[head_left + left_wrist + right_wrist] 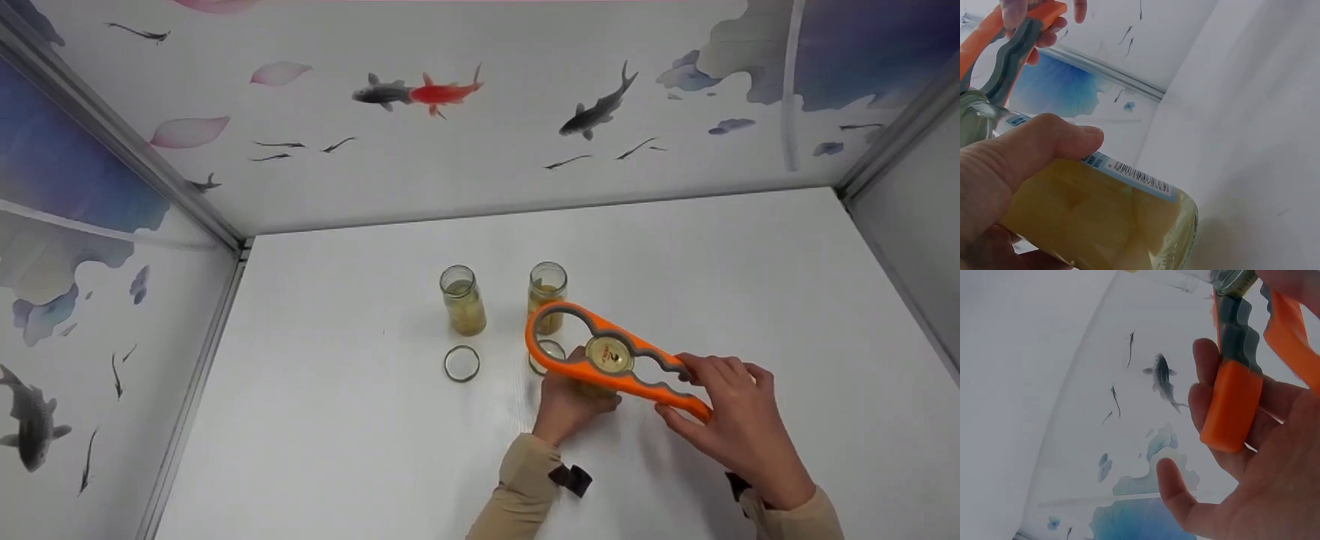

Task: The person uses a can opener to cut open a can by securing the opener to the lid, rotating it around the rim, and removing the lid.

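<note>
My left hand grips a glass jar of yellowish contents around its body, thumb over the label. The jar is tilted in the left wrist view; in the head view its gold lid shows inside an orange and grey jar opener. The opener's scalloped arms lie on both sides of that lid, in a middle notch. My right hand holds the opener by its handle ends, with fingers around one orange handle. Much of the jar is hidden under the opener in the head view.
Two lidless jars, a left one and a right one, stand farther back on the white table. Before them lie two round lids, one on the left and one partly behind the opener. Printed walls enclose the table.
</note>
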{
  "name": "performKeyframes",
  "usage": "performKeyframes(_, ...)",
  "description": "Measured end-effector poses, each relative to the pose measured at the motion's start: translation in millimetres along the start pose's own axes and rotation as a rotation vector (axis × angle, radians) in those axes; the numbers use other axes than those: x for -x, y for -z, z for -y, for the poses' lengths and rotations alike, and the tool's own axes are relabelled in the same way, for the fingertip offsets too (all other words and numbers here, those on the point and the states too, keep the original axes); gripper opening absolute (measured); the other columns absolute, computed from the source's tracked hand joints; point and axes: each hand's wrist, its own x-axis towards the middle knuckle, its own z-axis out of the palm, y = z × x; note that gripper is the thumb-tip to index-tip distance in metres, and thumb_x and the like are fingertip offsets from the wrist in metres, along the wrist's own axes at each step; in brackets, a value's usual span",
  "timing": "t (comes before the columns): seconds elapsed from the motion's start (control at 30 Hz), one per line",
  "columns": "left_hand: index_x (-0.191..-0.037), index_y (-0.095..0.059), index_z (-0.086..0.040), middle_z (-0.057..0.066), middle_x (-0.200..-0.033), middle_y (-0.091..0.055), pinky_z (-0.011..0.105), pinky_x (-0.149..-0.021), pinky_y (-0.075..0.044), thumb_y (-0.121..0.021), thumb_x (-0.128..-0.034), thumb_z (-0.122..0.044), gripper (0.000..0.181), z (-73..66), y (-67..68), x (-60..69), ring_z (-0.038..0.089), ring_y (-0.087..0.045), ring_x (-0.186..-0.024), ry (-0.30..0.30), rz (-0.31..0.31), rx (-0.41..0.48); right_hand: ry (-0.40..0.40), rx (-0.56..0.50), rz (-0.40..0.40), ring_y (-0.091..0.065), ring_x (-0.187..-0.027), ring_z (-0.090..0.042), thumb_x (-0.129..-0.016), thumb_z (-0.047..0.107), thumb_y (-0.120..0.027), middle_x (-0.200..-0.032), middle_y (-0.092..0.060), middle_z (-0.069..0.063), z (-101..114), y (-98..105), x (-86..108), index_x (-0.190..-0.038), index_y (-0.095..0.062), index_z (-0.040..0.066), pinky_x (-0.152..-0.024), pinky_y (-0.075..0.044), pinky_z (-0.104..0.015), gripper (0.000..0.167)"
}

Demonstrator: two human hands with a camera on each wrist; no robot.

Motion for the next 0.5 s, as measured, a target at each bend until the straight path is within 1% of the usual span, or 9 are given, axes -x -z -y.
performKeyframes(0.1,-0.104,-0.065,-0.012,-0.011,-0.095,-0.062,0.030,-0.091,-0.045,-0.085,-0.0662,-0.003,0.044,1.1,2.3,1.2,0.006,-0.057,-0.094,-0.002,-0.004,-0.023,-0.007,0.011,0.084,-0.057,-0.086,-0.025,-0.066,0.023,-0.088,-0.089,-0.067,-0.003,0.0,7.7,-2.2,-0.113,-0.063,0.005,-0.084,-0.034,-0.060,0.056)
performKeyframes(0.2,-0.105,-0.065,-0.012,-0.010,-0.095,-0.063,0.030,-0.091,-0.045,-0.085,-0.0653,-0.004,0.045,2.4,4.3,2.7,0.006,-0.057,-0.094,-0.016,-0.006,-0.049,-0.019,0.012,0.175,-0.061,-0.084,-0.023,-0.067,0.024,-0.089,-0.089,-0.069,-0.001,-0.2,14.7,-5.8,-0.111,-0.065,0.007,-0.083,-0.039,-0.056,0.053)
performKeyframes(0.3,-0.103,-0.064,-0.012,-0.010,-0.094,-0.063,0.030,-0.089,-0.046,-0.084,-0.0653,-0.003,0.044,1.7,6.0,3.9,0.006,-0.057,-0.093,-0.011,-0.001,-0.064,0.021,0.005,0.217,-0.062,-0.078,-0.018,-0.068,0.024,-0.089,-0.086,-0.069,0.003,-1.6,18.7,-8.9,-0.109,-0.066,0.009,-0.079,-0.045,-0.049,0.050)
performKeyframes(0.37,-0.101,-0.064,-0.013,-0.011,-0.092,-0.063,0.028,-0.088,-0.046,-0.084,-0.0654,-0.002,0.042,0.2,6.8,4.2,0.005,-0.056,-0.092,-0.002,0.010,-0.074,0.038,-0.003,0.239,-0.060,-0.076,-0.015,-0.068,0.025,-0.088,-0.085,-0.067,0.005,-2.6,20.7,-10.2,-0.109,-0.066,0.010,-0.073,-0.048,-0.044,0.048)
performKeyframes(0.5,-0.101,-0.064,-0.013,-0.011,-0.092,-0.064,0.026,-0.087,-0.045,-0.083,-0.0649,0.000,0.043,-2.3,7.8,4.5,0.004,-0.055,-0.092,0.021,0.032,-0.076,0.032,-0.015,0.297,-0.059,-0.073,-0.014,-0.068,0.022,-0.088,-0.083,-0.065,0.006,-4.1,24.2,-12.5,-0.108,-0.065,0.010,-0.064,-0.050,-0.039,0.048)
